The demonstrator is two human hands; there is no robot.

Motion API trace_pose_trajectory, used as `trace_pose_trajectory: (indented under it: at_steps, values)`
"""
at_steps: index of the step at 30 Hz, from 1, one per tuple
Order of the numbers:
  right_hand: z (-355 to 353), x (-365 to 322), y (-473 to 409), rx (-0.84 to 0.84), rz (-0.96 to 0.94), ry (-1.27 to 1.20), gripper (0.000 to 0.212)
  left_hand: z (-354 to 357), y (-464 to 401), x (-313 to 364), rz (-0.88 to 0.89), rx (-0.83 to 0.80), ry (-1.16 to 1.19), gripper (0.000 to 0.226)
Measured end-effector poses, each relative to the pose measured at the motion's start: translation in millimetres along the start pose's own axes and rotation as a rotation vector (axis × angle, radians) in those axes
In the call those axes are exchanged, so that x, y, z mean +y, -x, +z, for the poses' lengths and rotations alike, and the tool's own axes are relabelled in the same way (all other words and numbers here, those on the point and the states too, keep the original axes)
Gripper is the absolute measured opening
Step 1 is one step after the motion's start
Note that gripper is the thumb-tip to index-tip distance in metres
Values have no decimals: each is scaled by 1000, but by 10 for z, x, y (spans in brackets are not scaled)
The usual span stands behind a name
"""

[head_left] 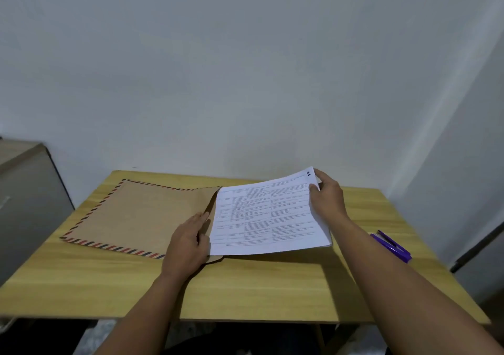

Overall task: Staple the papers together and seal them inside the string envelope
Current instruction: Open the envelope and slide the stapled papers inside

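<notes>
Wooden worktop (245,286) up close, carrying the brown string envelope (141,213) with its striped border. Printed papers (267,215) sit at its mouth, right hand (327,199) with a grip on their far corner, left hand (188,243) pinching the envelope's opening. Purple stapler (391,245) lies right.

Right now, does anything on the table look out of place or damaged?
Nothing stands out. The papers are partly at the envelope mouth, held by the right hand; the left hand holds the opening. The purple stapler lies aside.
</notes>
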State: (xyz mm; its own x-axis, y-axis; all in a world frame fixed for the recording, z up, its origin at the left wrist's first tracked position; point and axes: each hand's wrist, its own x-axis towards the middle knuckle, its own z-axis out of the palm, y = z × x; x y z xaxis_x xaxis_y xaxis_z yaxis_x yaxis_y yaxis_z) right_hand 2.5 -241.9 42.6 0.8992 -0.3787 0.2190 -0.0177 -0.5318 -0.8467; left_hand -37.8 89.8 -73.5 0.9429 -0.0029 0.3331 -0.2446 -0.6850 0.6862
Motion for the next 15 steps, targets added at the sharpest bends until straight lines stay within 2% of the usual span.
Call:
trace_pose_trajectory:
  at_steps: [5, 9, 12, 15]
  values:
    - [272, -17, 102, -22, 37, -37, 47, -2, 7, 56, 126, 19, -101, 53]
    - [460, 20, 275, -77, 71, -144, 47, 1, -7, 64, 140, 31, -142, 50]
    - [479, 77, 420, -165, 63, -190, 54, 37, -14, 22, 106, 4, -174, 50]
    - [424, 195, 564, -240, 45, -158, 71, 55, -35, 7, 8, 0, -195, 48]
